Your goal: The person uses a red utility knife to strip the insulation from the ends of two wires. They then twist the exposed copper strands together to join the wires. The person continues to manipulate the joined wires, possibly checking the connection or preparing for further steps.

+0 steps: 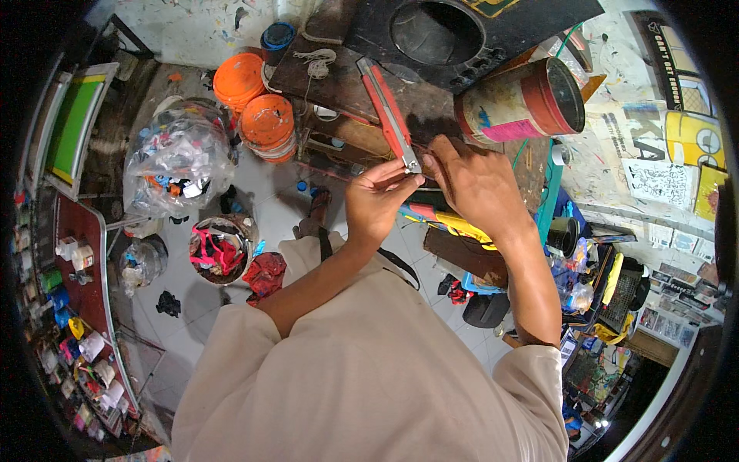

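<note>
My left hand grips the lower end of a long red tool with a metal strip along its middle; its exact kind is unclear. The tool tilts up and away to the left, above a dark wooden table. Bright metal shows at its near end, by my left fingertips. Close against that end is my right hand, its fingers bent and pressed together. Whatever those fingers hold is hidden beneath them.
A paint-stained can lies tilted at the right, beside a black speaker box. Orange buckets stand left of the table. A clear bag of scraps and a full bin sit on the tiled floor.
</note>
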`<move>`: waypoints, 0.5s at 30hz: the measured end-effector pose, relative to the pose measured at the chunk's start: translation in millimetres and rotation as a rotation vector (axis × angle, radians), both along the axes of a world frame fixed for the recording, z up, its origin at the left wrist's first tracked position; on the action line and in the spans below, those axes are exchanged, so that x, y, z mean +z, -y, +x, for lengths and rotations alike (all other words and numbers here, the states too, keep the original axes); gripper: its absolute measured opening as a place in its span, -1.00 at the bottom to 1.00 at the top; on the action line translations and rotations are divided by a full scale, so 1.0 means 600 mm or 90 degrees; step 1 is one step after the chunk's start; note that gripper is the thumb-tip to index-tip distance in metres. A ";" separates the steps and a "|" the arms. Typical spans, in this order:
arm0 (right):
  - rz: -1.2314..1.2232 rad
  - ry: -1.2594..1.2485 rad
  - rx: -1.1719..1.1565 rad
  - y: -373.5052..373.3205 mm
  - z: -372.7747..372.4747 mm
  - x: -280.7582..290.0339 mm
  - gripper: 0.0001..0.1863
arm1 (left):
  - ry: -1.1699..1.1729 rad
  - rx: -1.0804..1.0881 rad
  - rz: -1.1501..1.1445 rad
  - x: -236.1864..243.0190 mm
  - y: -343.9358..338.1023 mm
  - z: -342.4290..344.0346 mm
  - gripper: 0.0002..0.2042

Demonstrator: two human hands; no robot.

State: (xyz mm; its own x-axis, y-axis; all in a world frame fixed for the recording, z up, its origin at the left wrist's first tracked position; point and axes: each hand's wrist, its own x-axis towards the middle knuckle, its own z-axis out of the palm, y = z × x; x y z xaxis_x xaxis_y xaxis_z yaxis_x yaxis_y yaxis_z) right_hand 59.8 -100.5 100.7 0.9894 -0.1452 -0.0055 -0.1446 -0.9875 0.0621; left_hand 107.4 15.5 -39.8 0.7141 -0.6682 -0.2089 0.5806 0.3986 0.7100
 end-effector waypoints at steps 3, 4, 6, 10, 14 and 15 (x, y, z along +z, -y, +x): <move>0.021 -0.009 -0.028 -0.004 0.000 0.003 -0.76 | -0.018 -0.011 -0.011 0.004 0.002 0.002 -0.65; 0.026 -0.015 -0.050 -0.006 -0.002 0.002 -0.77 | -0.021 -0.009 -0.014 0.006 0.001 0.003 -0.65; 0.092 -0.022 -0.118 -0.010 -0.009 -0.003 -0.75 | -0.055 -0.008 -0.028 0.007 -0.002 0.004 -0.64; 0.423 0.036 -0.265 -0.006 -0.039 -0.058 -0.70 | -0.118 -0.046 0.010 0.020 -0.009 0.009 -0.67; 0.846 0.186 -0.392 -0.027 -0.059 -0.085 -0.72 | -0.139 -0.064 0.042 0.026 -0.019 0.016 -0.76; 0.844 0.203 -0.403 -0.033 -0.063 -0.092 -0.73 | -0.136 -0.074 0.037 0.031 -0.019 0.017 -0.75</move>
State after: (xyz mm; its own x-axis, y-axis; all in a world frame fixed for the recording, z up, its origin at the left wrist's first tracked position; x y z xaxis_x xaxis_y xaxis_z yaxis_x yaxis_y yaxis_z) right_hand 22.3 -80.7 45.5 0.7518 -0.5994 -0.2746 -0.3918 -0.0712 -0.9173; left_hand 117.7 26.7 -21.3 0.5690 -0.7255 -0.3871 0.7595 0.2833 0.5856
